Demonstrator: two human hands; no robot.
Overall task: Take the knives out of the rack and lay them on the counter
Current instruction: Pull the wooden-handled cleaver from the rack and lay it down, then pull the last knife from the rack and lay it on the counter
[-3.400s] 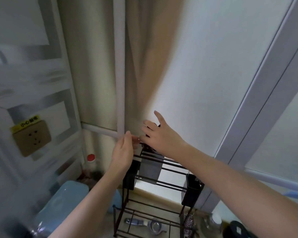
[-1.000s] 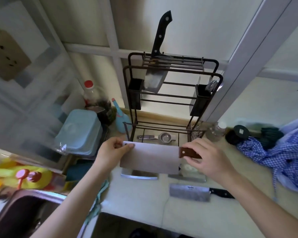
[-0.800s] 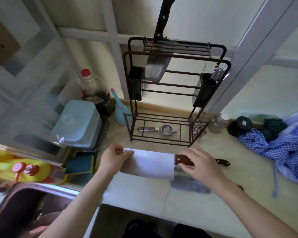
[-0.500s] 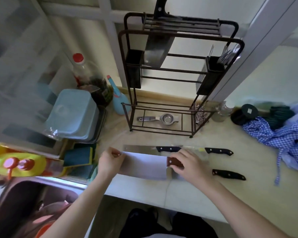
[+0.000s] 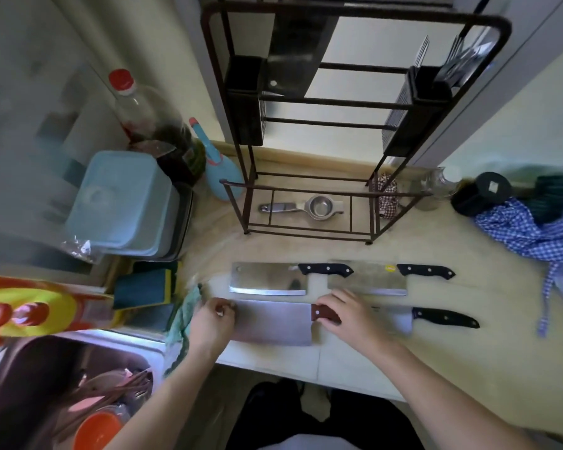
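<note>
A cleaver with a brown handle (image 5: 273,323) lies flat on the beige counter (image 5: 436,358) near its front edge. My right hand (image 5: 345,316) grips its handle and my left hand (image 5: 213,321) pinches the blade's far end. Behind it lie two black-handled cleavers, one on the left (image 5: 270,279) and one on the right (image 5: 368,280). A third black-handled knife (image 5: 442,318) lies to the right of my right hand. The dark wire rack (image 5: 348,105) stands at the back, with one blade (image 5: 293,60) still hanging in its top.
A metal squeezer (image 5: 303,207) lies on the rack's base. Left of the rack are a bottle (image 5: 150,121), a blue tub (image 5: 121,203) and sponges (image 5: 143,287). A sink with dishes (image 5: 62,394) is at the lower left. A blue checked cloth (image 5: 540,235) lies right.
My hands took the brown-handled cleaver from the rack and lowered it onto the counter in front of the other knives. The view tilted down from the wall to the counter.
</note>
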